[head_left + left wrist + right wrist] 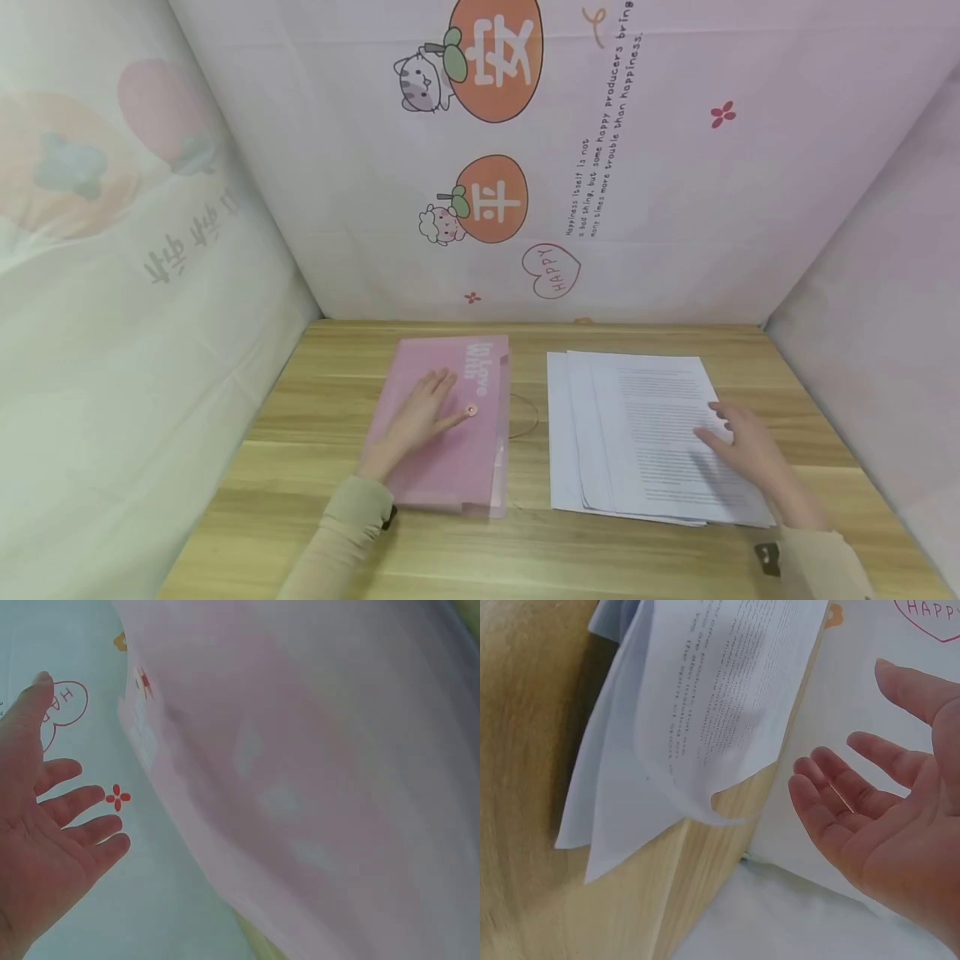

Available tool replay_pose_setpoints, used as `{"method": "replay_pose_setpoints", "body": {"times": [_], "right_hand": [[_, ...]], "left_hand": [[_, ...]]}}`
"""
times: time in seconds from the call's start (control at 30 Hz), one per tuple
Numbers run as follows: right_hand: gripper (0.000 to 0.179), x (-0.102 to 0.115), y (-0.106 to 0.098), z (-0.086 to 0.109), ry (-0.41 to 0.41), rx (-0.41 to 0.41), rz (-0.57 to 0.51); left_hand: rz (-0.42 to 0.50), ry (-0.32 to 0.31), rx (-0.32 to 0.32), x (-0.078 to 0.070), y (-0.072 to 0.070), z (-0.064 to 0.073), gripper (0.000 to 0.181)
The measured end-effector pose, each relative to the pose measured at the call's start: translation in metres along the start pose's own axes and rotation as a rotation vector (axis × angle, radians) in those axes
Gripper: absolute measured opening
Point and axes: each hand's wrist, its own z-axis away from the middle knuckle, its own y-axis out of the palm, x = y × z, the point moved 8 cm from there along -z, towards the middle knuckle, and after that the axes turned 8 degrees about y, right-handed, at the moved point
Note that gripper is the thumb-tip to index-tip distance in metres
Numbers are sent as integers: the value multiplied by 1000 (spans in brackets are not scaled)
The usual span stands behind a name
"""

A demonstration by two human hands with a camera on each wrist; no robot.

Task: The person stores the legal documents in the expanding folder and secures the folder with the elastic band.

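Observation:
A pink document folder (pixel 427 479) with white lettering and a small round button (pixel 471 410) lies on the table. Over it, in the head view, is my left hand (pixel 420 421), fingers extended; whether it touches the cover I cannot tell. The left wrist view shows this hand (pixel 64 817) with spread, slightly bent fingers beside the folder (pixel 300 750). To the right lies a loose stack of printed paper sheets (pixel 637 433). My right hand (pixel 750 450) hovers by the stack's right side, fingers loosely bent and holding nothing. Sheet edges (pixel 705 735) fan and curl in the right wrist view.
A thin cord loop (pixel 537 417) sticks out from the folder's right edge. The wood-grain table (pixel 300 467) is bounded by a printed cloth wall (pixel 660 250) behind and pale cloth sides (pixel 112 400) at left and right.

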Motion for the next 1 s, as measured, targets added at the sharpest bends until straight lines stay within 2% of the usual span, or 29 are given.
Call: {"method": "replay_pose_setpoints", "body": {"times": [0.2,0.63,1.0], "right_hand": [[58,-10,0,-4,26,41,-5],[66,-32,0,-7,174,153,-64],[72,-44,3,-5,207,182,-57]], "left_hand": [[19,9,19,-5,6,0,79],[37,71,5,-14,19,-2,79],[64,97,46,-24,28,-3,79]]}}
